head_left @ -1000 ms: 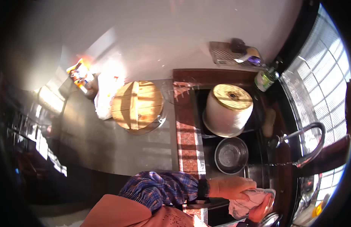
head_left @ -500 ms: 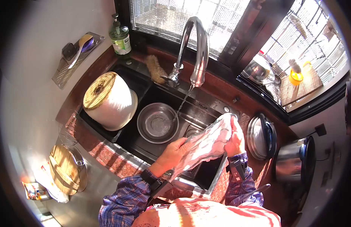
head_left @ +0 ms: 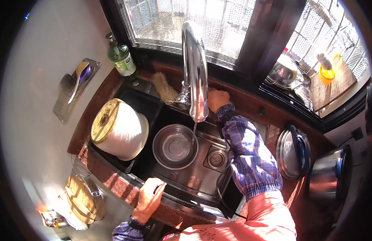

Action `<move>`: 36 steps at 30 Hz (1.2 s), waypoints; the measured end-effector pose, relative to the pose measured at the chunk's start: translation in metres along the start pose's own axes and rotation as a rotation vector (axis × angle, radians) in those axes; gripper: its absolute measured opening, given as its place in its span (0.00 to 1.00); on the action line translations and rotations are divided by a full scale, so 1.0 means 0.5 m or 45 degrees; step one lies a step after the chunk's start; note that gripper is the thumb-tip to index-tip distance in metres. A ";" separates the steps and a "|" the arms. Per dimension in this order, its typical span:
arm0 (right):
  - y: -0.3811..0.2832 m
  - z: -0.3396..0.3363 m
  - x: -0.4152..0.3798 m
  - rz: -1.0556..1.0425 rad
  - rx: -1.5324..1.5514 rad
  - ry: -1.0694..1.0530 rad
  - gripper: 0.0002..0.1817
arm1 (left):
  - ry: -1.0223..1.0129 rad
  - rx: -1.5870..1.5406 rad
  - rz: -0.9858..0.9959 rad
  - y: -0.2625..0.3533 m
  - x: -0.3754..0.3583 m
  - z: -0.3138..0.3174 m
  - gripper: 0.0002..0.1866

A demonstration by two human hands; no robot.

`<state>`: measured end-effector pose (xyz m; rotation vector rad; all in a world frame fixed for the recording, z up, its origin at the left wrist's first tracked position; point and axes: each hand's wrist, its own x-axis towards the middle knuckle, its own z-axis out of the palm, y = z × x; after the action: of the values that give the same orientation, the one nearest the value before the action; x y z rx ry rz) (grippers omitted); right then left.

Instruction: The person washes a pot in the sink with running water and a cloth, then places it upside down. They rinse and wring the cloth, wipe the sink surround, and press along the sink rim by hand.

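Note:
Past the base of the chrome faucet, my right hand is down on the ledge behind the sink, its fingers curled and partly hidden; what it holds cannot be made out. My left hand is at the front edge of the sink, fingers closed together with nothing visible in them. Water runs from the faucet beside a round metal bowl in the basin. A tan brush-like scrubber lies left of the faucet base. The grey-white cloth is out of sight.
A large pale pot lies tilted in the left basin. A green soap bottle stands in the back corner. Lids or plates and a steel pot are on the right. Wooden boards are at lower left.
Both hands have parted from the grey-white cloth they held over the basin. The right hand has gone to behind the faucet, the left down to the front edge. The view has shifted slightly.

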<state>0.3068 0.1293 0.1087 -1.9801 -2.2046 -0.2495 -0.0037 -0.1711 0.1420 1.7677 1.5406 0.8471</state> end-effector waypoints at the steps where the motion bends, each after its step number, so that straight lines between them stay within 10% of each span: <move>1: 0.013 0.005 0.013 0.008 0.011 0.001 0.12 | -0.042 0.163 0.086 -0.021 -0.004 -0.020 0.05; 9: 0.167 -0.033 -0.129 0.081 -0.167 -0.043 0.12 | -0.026 0.403 0.223 -0.129 -0.055 -0.046 0.23; 19: -0.003 0.027 0.047 -0.058 0.098 0.024 0.11 | -0.118 0.429 0.252 -0.119 -0.053 -0.044 0.21; 30: 0.233 -0.041 -0.202 0.257 -0.197 -0.031 0.08 | -0.091 0.361 0.202 -0.123 -0.060 -0.041 0.21; 36: 0.033 0.037 -0.075 0.125 0.249 0.269 0.11 | -0.136 0.433 0.228 -0.111 -0.055 -0.042 0.22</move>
<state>0.3269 0.0994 0.0823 -1.8580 -1.9185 -0.2100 -0.0558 -0.1913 0.1083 2.1842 1.5420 0.5850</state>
